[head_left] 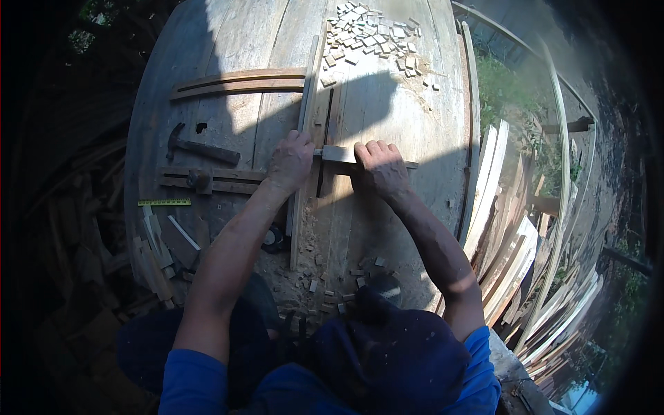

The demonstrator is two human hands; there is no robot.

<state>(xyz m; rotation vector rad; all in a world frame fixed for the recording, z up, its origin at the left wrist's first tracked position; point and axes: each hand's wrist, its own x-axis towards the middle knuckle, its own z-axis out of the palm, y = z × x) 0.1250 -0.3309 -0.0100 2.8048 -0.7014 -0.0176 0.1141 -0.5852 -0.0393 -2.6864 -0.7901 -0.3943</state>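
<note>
Only one view here, the head camera looking straight down over a big round wooden table (387, 117), kind of like a cable spool top, half in sun and half in shadow.

The left hand (290, 160) is curled shut around the handle end of a flat metal blade (339, 153) that lies crosswise on the table. The right hand (379, 167) is pressed down on top of that same blade further along, fingers folded over it and knuckles up, so both hands have hold of it. The blade's far tip pokes out just past the right hand. The blade sits across a long thin wood strip (308, 138) that runs away from the person down the middle of the table, with a dark slot just beside it.

Up at the far end there's a pile of small cut wood pieces (370, 38) in the sun. More little offcuts (339, 280) are scattered near the person's edge of the table.

Over on the left side: two curved wooden slats (238, 83) lying side by side, a hammer (197, 146) below them, then another pair of flat strips with a dark lump on top, and a yellow ruler (164, 203) near the rim. All of that is well apart from the hands.

Off the right side of the table is a big stack of pale wooden slats (505, 242) leaning together. Blue sleeves and a dark cap show at the bottom edge.
</note>
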